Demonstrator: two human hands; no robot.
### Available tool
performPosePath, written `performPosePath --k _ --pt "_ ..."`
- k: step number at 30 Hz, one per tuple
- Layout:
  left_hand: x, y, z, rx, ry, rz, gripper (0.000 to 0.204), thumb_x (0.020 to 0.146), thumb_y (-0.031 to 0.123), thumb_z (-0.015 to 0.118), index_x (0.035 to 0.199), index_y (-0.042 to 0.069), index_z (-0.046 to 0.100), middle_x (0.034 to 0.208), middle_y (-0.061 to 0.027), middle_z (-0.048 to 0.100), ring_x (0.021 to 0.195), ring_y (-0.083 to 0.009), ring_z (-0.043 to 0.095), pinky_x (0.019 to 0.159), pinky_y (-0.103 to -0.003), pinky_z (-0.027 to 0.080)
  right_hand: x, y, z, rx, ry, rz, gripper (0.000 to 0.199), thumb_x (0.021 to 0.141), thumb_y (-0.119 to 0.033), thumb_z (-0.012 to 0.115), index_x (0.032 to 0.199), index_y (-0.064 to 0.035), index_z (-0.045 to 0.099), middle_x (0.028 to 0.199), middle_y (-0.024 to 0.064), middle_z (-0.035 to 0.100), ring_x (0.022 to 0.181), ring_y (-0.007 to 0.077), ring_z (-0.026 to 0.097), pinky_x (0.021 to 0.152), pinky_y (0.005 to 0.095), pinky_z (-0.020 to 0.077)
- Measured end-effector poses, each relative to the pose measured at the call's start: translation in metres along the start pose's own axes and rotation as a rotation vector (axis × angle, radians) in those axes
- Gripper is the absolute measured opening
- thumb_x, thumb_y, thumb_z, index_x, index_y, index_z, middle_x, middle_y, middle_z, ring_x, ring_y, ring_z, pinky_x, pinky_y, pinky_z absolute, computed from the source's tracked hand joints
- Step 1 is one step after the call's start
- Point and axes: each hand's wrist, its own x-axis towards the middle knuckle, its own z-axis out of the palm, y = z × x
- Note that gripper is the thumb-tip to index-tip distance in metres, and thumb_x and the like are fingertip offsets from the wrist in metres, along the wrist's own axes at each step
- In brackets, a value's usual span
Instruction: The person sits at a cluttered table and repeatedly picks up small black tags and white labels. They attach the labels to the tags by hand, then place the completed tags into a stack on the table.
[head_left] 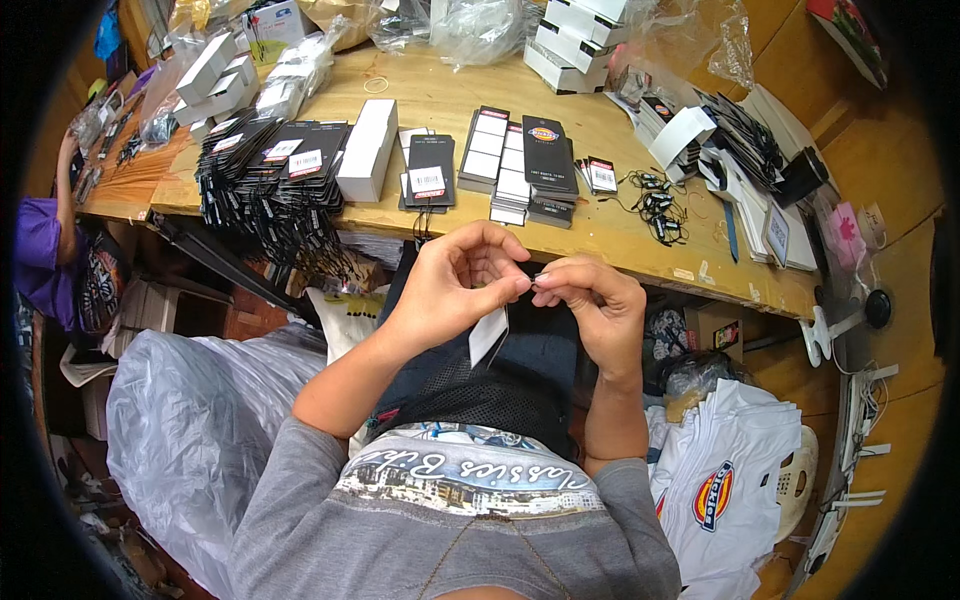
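Your L hand [455, 280] & R hand [590, 300] meet fingertip-to-fingertip, both pinching a white hang tag [488, 335] at its top so it dangles free; black tag stacks [515, 160] wait on the workbench [450, 100].

— What sort of place is this?
— A garment packing workshop, the tagging end of it.
— What shows that?
— A long wooden bench [620, 240] covered in stacks of black hang tags [265, 165], more tag piles [515, 165], small white boxes [366, 150] and a tangle of black tag strings [655, 200].
— Any clothing?
— Folded white T-shirts [720, 480] lie piled on the right, and big plastic bags [190, 420] sit on the left. Clear bags [470, 30] crowd the bench's far edge.
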Motion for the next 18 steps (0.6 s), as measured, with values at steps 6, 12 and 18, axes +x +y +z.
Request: performPosePath --k 6,12,18 --pt "0.003 -0.001 0.002 -0.128 -0.067 0.020 0.024 0.070 -0.002 0.060 0.090 -0.002 0.048 0.072 -0.0027 0.054 0.065 -0.0065 0.053 0.060 -0.018 0.044 0.000 -0.013 0.006 0.239 0.173 0.180 0.005 0.075 0.004 0.053 0.078 0.0021 0.049 0.074 0.0086 0.056 0.062 0.0117 0.055 0.057 0.0201 0.0447" --pt "0.004 -0.007 0.003 -0.170 -0.094 0.054 0.027 0.068 -0.005 0.060 0.091 -0.001 0.047 0.075 -0.0035 0.052 0.069 -0.0070 0.053 0.063 -0.019 0.044 -0.003 -0.008 0.003 0.288 0.136 0.179 0.009 0.072 0.006 0.054 0.079 0.0025 0.049 0.071 0.0090 0.055 0.059 0.0126 0.056 0.053 0.0202 0.0451" --pt "0.007 -0.009 0.004 -0.183 -0.142 0.046 0.031 0.065 -0.004 0.062 0.092 -0.001 0.047 0.075 -0.0031 0.052 0.069 -0.0071 0.052 0.063 -0.019 0.043 -0.003 -0.004 0.006 0.403 0.086 0.165 0.010 0.072 0.008 0.053 0.079 0.0023 0.050 0.070 0.0089 0.055 0.058 0.0121 0.055 0.052 0.0197 0.0449"
